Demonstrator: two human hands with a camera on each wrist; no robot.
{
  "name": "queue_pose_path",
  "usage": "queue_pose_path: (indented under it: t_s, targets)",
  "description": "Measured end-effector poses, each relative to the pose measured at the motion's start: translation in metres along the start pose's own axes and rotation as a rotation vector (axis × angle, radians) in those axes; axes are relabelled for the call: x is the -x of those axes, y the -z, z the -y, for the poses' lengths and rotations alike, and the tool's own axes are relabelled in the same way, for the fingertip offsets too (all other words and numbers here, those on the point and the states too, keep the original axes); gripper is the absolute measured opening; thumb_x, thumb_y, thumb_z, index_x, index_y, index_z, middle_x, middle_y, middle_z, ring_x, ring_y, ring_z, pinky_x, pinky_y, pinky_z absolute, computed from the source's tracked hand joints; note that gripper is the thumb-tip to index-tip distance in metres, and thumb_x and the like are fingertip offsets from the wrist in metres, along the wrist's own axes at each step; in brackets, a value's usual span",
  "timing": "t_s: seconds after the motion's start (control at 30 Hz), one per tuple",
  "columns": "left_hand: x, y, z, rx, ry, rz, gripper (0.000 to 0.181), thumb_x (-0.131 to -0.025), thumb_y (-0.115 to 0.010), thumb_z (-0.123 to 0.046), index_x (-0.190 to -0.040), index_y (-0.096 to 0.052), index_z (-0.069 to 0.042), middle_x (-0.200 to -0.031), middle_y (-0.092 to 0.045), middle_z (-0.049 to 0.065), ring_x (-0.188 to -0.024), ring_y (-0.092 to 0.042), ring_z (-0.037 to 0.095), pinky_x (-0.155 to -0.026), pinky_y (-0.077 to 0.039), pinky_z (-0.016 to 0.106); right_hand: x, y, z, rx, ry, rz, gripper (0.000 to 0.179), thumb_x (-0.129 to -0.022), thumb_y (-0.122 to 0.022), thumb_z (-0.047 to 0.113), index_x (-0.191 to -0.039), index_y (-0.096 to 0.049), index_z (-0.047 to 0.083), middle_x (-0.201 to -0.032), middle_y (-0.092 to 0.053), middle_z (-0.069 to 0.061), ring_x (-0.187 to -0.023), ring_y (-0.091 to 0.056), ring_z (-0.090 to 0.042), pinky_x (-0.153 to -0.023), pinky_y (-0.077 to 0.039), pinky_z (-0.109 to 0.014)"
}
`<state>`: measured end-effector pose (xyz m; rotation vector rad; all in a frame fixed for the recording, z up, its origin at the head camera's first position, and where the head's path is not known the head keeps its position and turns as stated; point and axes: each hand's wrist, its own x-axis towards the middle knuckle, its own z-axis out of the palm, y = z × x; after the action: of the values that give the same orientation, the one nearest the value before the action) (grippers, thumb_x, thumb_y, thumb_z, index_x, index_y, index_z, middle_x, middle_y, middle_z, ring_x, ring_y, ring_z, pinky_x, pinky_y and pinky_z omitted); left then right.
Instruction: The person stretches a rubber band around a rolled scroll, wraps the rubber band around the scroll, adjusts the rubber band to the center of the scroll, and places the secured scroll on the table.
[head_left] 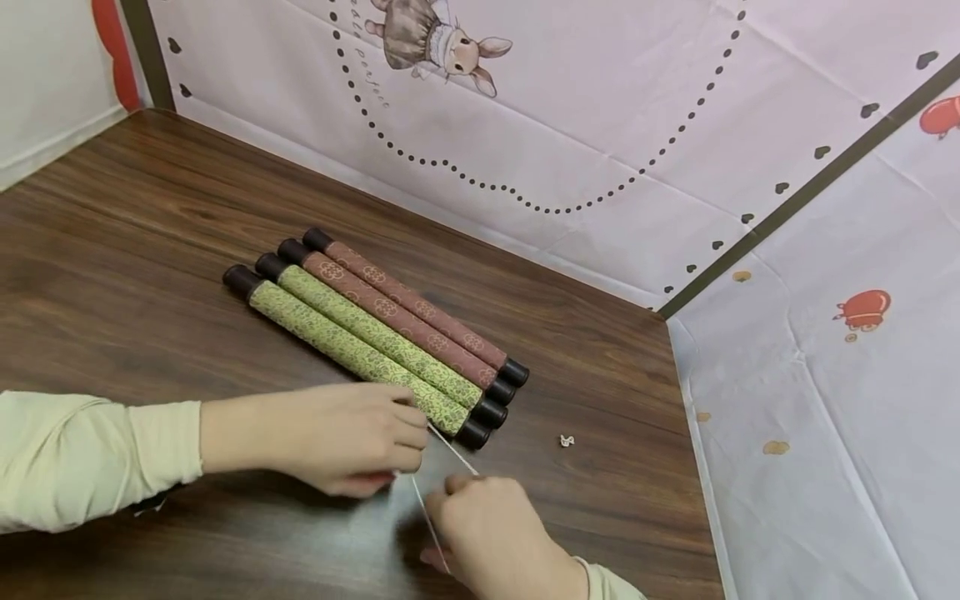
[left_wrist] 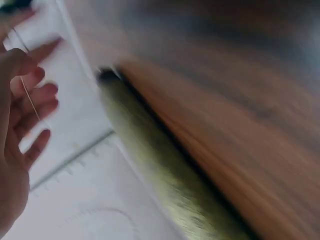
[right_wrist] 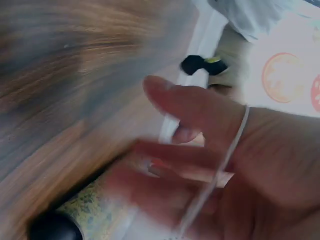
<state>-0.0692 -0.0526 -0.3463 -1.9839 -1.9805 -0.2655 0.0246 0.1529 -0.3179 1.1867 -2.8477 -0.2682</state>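
Observation:
A thin white string [head_left: 461,457] runs in two strands between the hands, just in front of the scrolls. My left hand [head_left: 352,437] holds one end of the loop with bent fingers, beside the near green scroll [head_left: 356,350]. At lower right, my right hand [head_left: 495,533] has the other end around it, fingers bent. In the right wrist view, the string [right_wrist: 220,172] crosses the base of the thumb and passes in front of the blurred fingers [right_wrist: 150,185]. Spread, bent fingers [left_wrist: 42,107] show beside the string in the left wrist view.
Another green scroll [head_left: 390,346] and two reddish-brown scrolls [head_left: 397,317] lie parallel behind the near one, all with dark end knobs. A small white piece [head_left: 566,441] sits on the brown wooden table [head_left: 600,500]. Printed cloth walls [head_left: 585,125] border the table.

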Motion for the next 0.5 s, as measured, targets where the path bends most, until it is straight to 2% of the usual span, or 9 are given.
queue_pose_path:
  t_s: [0.1, 0.13, 0.2, 0.27, 0.3, 0.37, 0.43, 0.5]
  targets:
    - [0.0, -0.006, 0.01, 0.051, -0.076, -0.04, 0.018, -0.077, -0.074, -0.029, -0.09, -0.063, -0.023, -0.103, -0.069, -0.012, -0.109, -0.063, 0.007, -0.105, -0.045, 0.031, -0.004, 0.003, 0.001, -0.118, 0.253, -0.128, 0.025, -0.076, -0.079, 0.041, -0.074, -0.06, 0.025, -0.071, -0.055, 0.015, -0.063, -0.055, 0.002, -0.054, -0.042, -0.013]
    - [-0.001, -0.009, 0.012, 0.069, -0.109, -0.056, 0.018, -0.076, -0.074, -0.027, -0.09, -0.064, -0.022, -0.106, -0.07, -0.011, -0.112, -0.063, 0.008, -0.108, -0.043, 0.032, -0.006, 0.003, 0.002, -0.171, 0.321, -0.146, 0.021, -0.081, -0.076, 0.036, -0.076, -0.061, 0.024, -0.074, -0.056, 0.015, -0.066, -0.054, 0.002, -0.057, -0.043, -0.012]
    - [-0.002, -0.012, 0.012, 0.082, -0.165, -0.08, 0.016, -0.077, -0.074, -0.026, -0.09, -0.065, -0.021, -0.106, -0.072, -0.01, -0.114, -0.064, 0.009, -0.11, -0.042, 0.032, -0.009, 0.002, 0.003, -0.222, 0.439, -0.145, 0.01, -0.09, -0.068, 0.031, -0.083, -0.064, 0.024, -0.08, -0.058, 0.016, -0.073, -0.055, 0.004, -0.065, -0.045, -0.009]
    - [-0.001, -0.012, 0.013, 0.067, -0.189, -0.087, 0.014, -0.077, -0.074, -0.026, -0.086, -0.064, -0.021, -0.101, -0.072, -0.011, -0.111, -0.064, 0.009, -0.111, -0.041, 0.032, -0.011, -0.002, 0.001, -0.303, 0.498, -0.085, 0.008, -0.095, -0.062, 0.027, -0.09, -0.068, 0.025, -0.086, -0.06, 0.017, -0.079, -0.055, 0.007, -0.07, -0.045, -0.006]
    - [0.001, -0.011, 0.014, 0.046, -0.189, -0.094, 0.014, -0.077, -0.074, -0.026, -0.084, -0.063, -0.021, -0.097, -0.071, -0.011, -0.108, -0.065, 0.008, -0.111, -0.042, 0.033, -0.01, -0.006, 0.0, -0.333, 0.491, -0.052, 0.009, -0.095, -0.061, 0.028, -0.093, -0.069, 0.025, -0.088, -0.061, 0.018, -0.081, -0.056, 0.009, -0.072, -0.045, -0.004]
    - [0.006, -0.005, 0.014, -0.007, -0.172, -0.098, 0.015, -0.076, -0.074, -0.028, -0.079, -0.061, -0.023, -0.088, -0.068, -0.012, -0.1, -0.065, 0.008, -0.109, -0.043, 0.032, -0.008, -0.015, -0.006, -0.358, 0.414, -0.005, 0.007, -0.093, -0.065, 0.028, -0.094, -0.072, 0.026, -0.088, -0.062, 0.019, -0.079, -0.056, 0.011, -0.072, -0.044, -0.002]
    - [0.009, 0.0, 0.012, -0.049, -0.152, -0.105, 0.017, -0.076, -0.075, -0.032, -0.077, -0.06, -0.024, -0.082, -0.065, -0.013, -0.091, -0.063, 0.007, -0.103, -0.046, 0.03, -0.004, -0.024, -0.014, -0.386, 0.234, -0.005, 0.004, -0.088, -0.071, 0.029, -0.088, -0.073, 0.026, -0.083, -0.065, 0.018, -0.074, -0.058, 0.009, -0.066, -0.044, -0.004]
    - [0.009, 0.003, 0.003, -0.07, -0.145, -0.112, 0.017, -0.077, -0.074, -0.035, -0.077, -0.06, -0.025, -0.079, -0.062, -0.014, -0.085, -0.06, 0.005, -0.096, -0.048, 0.027, -0.004, -0.027, -0.021, -0.395, -0.003, -0.046, 0.007, -0.084, -0.075, 0.03, -0.081, -0.073, 0.024, -0.073, -0.065, 0.015, -0.064, -0.056, 0.007, -0.057, -0.041, -0.005]
